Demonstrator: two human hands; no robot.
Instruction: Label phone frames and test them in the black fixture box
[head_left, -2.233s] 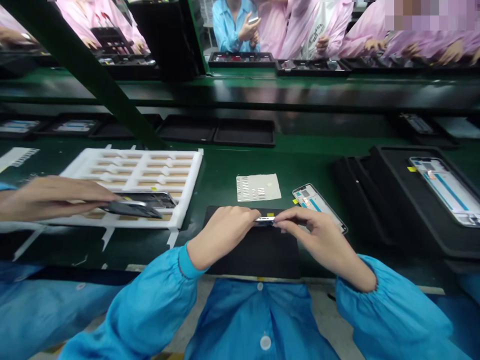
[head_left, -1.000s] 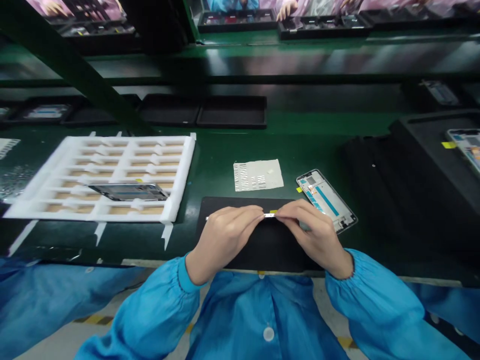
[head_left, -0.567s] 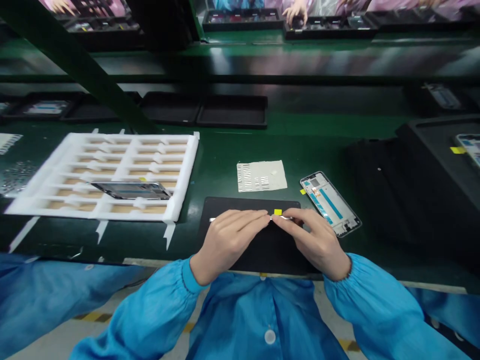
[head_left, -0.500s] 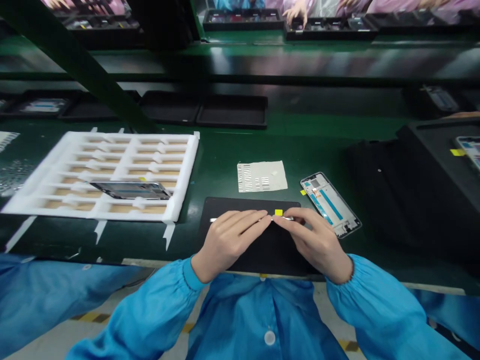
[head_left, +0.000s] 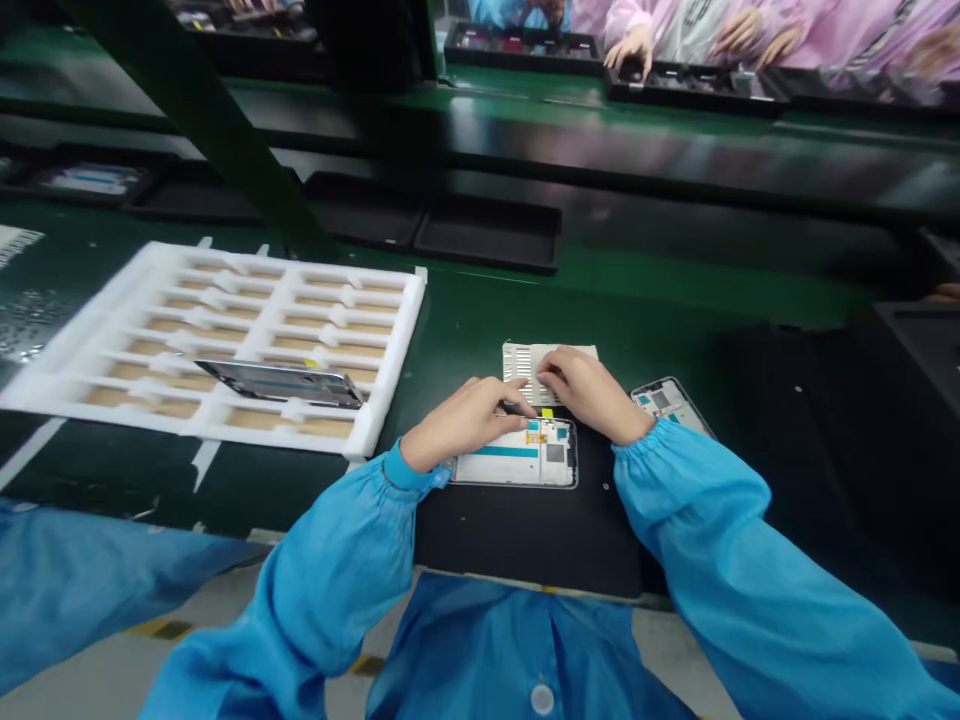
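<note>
A phone frame (head_left: 510,468) lies flat on a black mat (head_left: 525,545), its white inner face with blue strips turned up and a yellow tab at its far edge. My left hand (head_left: 466,425) is closed on the frame's far left side, thumb on the inner face. Beyond the frame is an off-white sheet (head_left: 517,360) with rows of small silvery strips. Over the right part of that sheet, my right hand (head_left: 589,388) has thumb and fingertips pinched together; whatever is between them is too small to make out. The right hand covers some of the sheet.
A white foam tray (head_left: 386,400) at left has one phone frame (head_left: 285,383) leaning in its slots. Another phone frame (head_left: 673,402) lies right of the mat, partly behind my sleeve. Black trays (head_left: 487,235) line the back. Across the bench, a co-worker's hand (head_left: 630,50) reaches into a tray.
The phone frame was edge-on between both hands and now lies face up. My right hand has left it and moved away from me to the sheet. The whole view has shifted and tilted slightly.
</note>
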